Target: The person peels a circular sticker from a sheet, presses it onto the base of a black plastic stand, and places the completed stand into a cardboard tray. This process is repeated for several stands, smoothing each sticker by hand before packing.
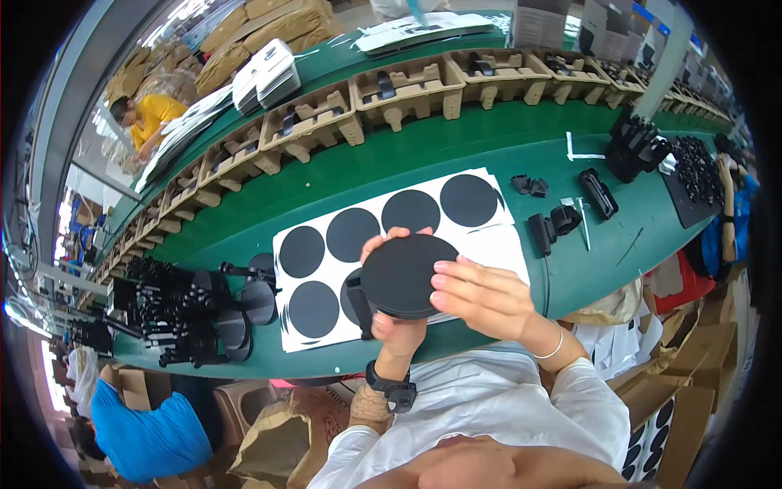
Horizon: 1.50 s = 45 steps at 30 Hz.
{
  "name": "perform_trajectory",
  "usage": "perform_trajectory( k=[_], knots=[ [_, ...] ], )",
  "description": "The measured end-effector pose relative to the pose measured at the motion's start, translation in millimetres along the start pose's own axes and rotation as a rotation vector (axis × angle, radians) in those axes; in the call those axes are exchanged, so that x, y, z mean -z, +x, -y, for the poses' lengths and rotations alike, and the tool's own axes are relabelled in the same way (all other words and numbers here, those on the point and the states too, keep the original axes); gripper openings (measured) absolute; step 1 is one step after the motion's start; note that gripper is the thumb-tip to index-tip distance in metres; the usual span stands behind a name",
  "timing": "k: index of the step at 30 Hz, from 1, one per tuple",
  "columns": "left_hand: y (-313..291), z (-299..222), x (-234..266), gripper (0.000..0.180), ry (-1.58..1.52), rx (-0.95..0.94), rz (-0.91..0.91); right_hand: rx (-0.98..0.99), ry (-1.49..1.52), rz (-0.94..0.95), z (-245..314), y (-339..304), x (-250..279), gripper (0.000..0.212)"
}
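A round black disc base (403,277) is raised over the bench, its flat face turned up. My left hand (399,334) grips it from below, fingertips showing at the far rim and the thumb at the near edge. A black arm-like part (357,306) sticks out beside that hand, seemingly joined to the base. My right hand (489,301) lies with outstretched fingers flat on the disc's right side. Beneath both hands is a white sheet (498,253) bearing several black round pads (314,310). Part of the sheet is hidden by my hands.
At left, several black stands with round bases (232,334) are piled on the green bench (521,122). Black clamp parts (554,228), a white stick (584,224) and a black holder (599,194) lie at right. Cardboard trays (407,85) line the far side. A person in blue (151,432) is at lower left.
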<state>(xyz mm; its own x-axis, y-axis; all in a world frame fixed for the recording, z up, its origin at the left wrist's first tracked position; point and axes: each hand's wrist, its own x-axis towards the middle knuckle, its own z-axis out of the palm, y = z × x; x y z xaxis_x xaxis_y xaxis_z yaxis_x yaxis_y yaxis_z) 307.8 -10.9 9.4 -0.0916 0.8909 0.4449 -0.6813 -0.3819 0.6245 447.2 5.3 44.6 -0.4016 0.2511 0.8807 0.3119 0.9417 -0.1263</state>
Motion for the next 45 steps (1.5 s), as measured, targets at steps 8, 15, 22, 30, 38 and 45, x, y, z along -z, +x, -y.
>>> perform_trajectory(
  k=[8, 15, 22, 30, 38, 45],
  knots=[
    [-3.9, 15.0, -12.8, 0.065, 0.075, 0.297, 0.01, -0.574, 0.258, -0.096, -49.5, -0.3, 38.4, 0.029],
    [14.0, -1.0, 6.0, 0.057, 0.094, 0.651, 0.012, -0.809, 0.299, -0.044, -166.7, 36.0, 35.9, 0.028],
    [-2.3, -76.6, 61.0, 0.037, 0.35, 0.361, -0.291, -0.649, -0.658, -0.088, -415.6, 60.9, 105.1, 0.029],
    [-54.0, -152.5, 182.1, 0.015, 1.261, -0.071, -0.885, -0.79, -1.018, 0.274, -544.5, 30.5, 84.5, 0.026],
    [-16.9, -194.2, 224.6, 0.039, 1.836, 0.009, -0.731, -0.611, -1.028, 0.514, -626.7, -39.4, 142.9, 0.042],
    [-21.2, -197.7, 243.4, 0.055, 2.125, 0.092, -0.642, -0.909, -0.914, 0.69, -561.7, -57.3, 90.9, 0.059]
  ],
)
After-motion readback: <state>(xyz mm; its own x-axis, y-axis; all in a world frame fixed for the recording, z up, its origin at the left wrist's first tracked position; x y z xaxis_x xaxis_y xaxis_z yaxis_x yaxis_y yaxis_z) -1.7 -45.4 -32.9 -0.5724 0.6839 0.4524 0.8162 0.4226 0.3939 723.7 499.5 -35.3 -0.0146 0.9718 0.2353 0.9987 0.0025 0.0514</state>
